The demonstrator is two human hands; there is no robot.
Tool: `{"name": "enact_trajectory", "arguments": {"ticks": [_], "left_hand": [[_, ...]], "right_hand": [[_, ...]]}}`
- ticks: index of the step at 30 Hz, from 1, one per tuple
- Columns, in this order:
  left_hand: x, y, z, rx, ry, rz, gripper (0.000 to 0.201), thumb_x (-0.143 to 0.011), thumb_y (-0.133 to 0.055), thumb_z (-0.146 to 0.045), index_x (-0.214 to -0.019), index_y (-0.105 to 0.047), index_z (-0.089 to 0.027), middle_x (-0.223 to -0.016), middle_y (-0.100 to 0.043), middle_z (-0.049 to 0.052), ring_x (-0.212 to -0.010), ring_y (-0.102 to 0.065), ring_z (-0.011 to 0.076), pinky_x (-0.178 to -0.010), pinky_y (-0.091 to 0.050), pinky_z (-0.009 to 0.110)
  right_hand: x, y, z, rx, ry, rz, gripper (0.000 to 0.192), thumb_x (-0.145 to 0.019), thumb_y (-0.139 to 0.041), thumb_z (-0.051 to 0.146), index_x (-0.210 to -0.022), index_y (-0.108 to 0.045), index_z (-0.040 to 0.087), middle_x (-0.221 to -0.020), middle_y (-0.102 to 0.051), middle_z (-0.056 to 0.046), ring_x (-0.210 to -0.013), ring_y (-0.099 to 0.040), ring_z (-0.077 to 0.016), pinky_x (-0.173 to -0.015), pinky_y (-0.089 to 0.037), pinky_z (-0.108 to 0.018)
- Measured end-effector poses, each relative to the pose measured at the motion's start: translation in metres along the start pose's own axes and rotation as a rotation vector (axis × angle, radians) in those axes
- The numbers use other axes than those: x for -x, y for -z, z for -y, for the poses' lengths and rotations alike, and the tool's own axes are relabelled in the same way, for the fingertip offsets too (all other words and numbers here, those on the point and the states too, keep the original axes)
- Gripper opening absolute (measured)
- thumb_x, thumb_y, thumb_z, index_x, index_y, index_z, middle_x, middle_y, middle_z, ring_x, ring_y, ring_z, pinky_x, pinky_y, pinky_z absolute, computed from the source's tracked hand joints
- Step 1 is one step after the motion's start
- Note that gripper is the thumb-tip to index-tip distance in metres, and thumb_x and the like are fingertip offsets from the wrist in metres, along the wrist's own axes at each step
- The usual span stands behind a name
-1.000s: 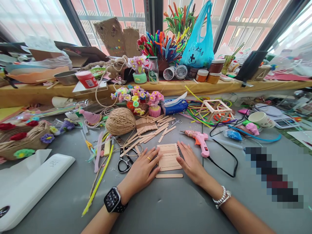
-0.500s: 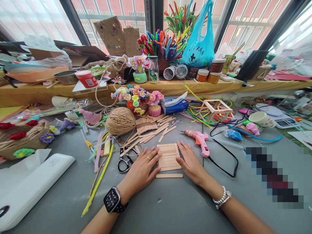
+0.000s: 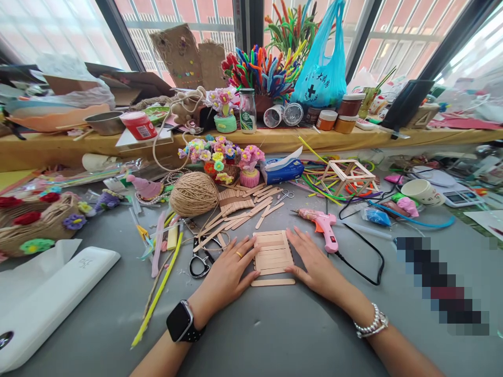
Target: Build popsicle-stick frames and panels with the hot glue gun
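Observation:
A square panel of popsicle sticks (image 3: 274,256) lies flat on the grey table between my two hands. My left hand (image 3: 232,268) rests open along its left edge, fingers stretched out and touching it. On the opposite edge my right hand (image 3: 308,262) is also open, thumb at the lower right corner and fingers pointing away along the side. One loose popsicle stick (image 3: 273,283) lies just below the panel. Beyond it are more scattered sticks (image 3: 251,217). A pink glue gun (image 3: 320,224) lies to the right of the panel, and black-handled scissors (image 3: 200,266) are left of my left hand.
A ball of twine (image 3: 194,193) and small silver scissors (image 3: 286,195) lie behind the panel. The glue gun's black cord (image 3: 379,272) loops at the right. A stick frame (image 3: 349,177) stands at the back right, and a white power bank (image 3: 66,301) at the left.
My right hand has shifted slightly right, its thumb sliding from the panel's face to its lower right corner. The left hand has hardly moved; the watch screen has gone dark.

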State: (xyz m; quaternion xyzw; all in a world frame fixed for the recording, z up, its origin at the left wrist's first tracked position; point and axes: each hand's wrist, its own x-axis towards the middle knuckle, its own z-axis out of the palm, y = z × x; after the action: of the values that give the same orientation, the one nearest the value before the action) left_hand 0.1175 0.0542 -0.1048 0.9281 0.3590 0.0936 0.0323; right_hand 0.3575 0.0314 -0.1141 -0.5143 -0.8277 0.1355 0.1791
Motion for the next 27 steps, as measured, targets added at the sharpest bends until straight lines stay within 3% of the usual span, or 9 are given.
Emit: {"name": "enact_trajectory", "arguments": {"ticks": [4, 10, 16, 27], "left_hand": [[0.0001, -0.0001, 0.0002, -0.007, 0.001, 0.010, 0.046, -0.086, -0.036, -0.036, -0.129, -0.032, -0.019, -0.136, -0.033, 0.011, -0.125, -0.029, 0.0230, -0.100, -0.027, 0.047], [0.0007, 0.0002, 0.0007, -0.010, 0.000, 0.015, 0.043, -0.087, -0.036, -0.036, -0.127, -0.036, -0.022, -0.136, -0.032, 0.011, -0.125, -0.028, 0.0236, -0.100, -0.027, 0.047], [0.0001, 0.0000, 0.0008, 0.012, 0.003, 0.011, 0.042, -0.086, -0.036, -0.036, -0.125, -0.038, -0.019, -0.135, -0.034, 0.011, -0.124, -0.030, 0.0234, -0.101, -0.025, 0.048], [0.0007, 0.0002, 0.0001, 0.040, 0.013, -0.006, 0.042, -0.086, -0.038, -0.036, -0.125, -0.038, -0.021, -0.135, -0.035, 0.009, -0.123, -0.031, 0.0230, -0.101, -0.026, 0.046]], "right_hand": [[0.0012, 0.0074, -0.0055, 0.016, 0.044, 0.082, 0.072, -0.079, -0.040, 0.053, -0.136, -0.014, 0.017, -0.140, -0.023, -0.007, -0.130, -0.011, -0.0206, -0.105, -0.018, -0.043], [0.0007, 0.0082, -0.0064, 0.070, 0.074, 0.142, 0.064, -0.083, -0.034, 0.050, -0.136, -0.015, 0.019, -0.141, -0.022, -0.004, -0.130, -0.011, -0.0204, -0.105, -0.017, -0.044], [-0.0003, 0.0062, -0.0048, 0.165, 0.077, 0.131, 0.055, -0.087, -0.027, 0.046, -0.133, -0.027, 0.017, -0.139, -0.025, -0.004, -0.129, -0.014, -0.0219, -0.104, -0.019, -0.045], [0.0005, 0.0028, -0.0039, 0.221, 0.103, 0.066, 0.048, -0.087, -0.032, 0.036, -0.131, -0.030, 0.017, -0.138, -0.029, -0.006, -0.129, -0.016, -0.0213, -0.103, -0.022, -0.046]]}}
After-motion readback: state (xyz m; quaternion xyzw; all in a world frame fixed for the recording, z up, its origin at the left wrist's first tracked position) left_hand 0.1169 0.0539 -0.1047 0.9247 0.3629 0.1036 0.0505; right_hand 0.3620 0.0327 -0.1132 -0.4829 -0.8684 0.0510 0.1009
